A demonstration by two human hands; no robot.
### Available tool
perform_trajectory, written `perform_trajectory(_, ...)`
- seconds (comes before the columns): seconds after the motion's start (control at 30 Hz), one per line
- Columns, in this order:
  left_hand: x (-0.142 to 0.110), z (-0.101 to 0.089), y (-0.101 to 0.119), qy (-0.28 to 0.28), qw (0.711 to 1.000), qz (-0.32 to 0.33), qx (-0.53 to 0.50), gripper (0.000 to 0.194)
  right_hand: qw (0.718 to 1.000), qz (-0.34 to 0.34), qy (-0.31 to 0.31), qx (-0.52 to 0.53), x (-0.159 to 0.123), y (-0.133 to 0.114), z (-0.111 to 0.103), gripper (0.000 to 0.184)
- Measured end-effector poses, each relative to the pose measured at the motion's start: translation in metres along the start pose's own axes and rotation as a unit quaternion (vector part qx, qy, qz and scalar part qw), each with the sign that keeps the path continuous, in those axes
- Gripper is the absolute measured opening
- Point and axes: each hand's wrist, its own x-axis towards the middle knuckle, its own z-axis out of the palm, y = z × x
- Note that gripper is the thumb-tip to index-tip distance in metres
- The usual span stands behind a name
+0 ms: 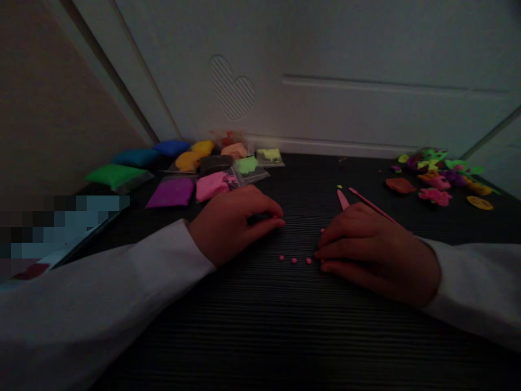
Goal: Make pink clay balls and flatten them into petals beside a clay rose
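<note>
Several tiny pink clay balls [293,260] lie in a short row on the dark ribbed table [260,326], between my two hands. My right hand [370,252] rests at the row's right end, its thumb and fingers closed around a pink clay ball that is mostly hidden. Another pink ball [322,231] peeks out beside its fingers. Up and left of the row, my left hand [236,222] has thumb and index fingertip pinched together; what sits between them is too small and dark to make out. Two pink modelling tools [342,199] lie just beyond my right hand.
Bags of coloured clay stand at the back left, including purple [171,193], green [118,175] and pink [211,186]. Shaped clay pieces, such as a pink flower [434,196], crowd the back right. A white panel [325,114] borders the far edge.
</note>
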Motion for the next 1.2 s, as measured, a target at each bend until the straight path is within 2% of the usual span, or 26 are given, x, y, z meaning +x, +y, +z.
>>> perform_trajectory(0.2,-0.001,0.000,0.001,0.005,1.000,0.003,-0.001,0.018,1.000,0.007,0.018,0.000,-0.001,-0.003,0.000,0.018)
perform_trajectory(0.3,-0.001,0.000,0.001,-0.001,1.000,-0.001,-0.003,0.017,0.997,0.043,0.056,0.006,-0.001,0.001,-0.007,0.021)
perform_trajectory(0.4,-0.001,-0.001,0.002,-0.006,1.000,0.002,-0.005,0.015,0.991,0.089,0.096,-0.042,0.001,0.008,-0.012,0.022)
perform_trajectory(0.6,-0.001,0.000,0.001,-0.011,1.000,0.010,0.002,0.014,0.991,0.080,0.015,-0.102,0.003,0.014,-0.003,0.023)
perform_trajectory(0.9,0.000,0.000,0.002,-0.009,1.000,0.012,-0.004,0.015,0.994,0.070,0.057,-0.068,0.002,0.012,-0.001,0.011)
perform_trajectory(1.2,-0.001,0.000,0.001,-0.006,1.000,0.010,0.004,0.016,0.995,0.065,0.061,-0.048,0.002,0.009,-0.002,0.012)
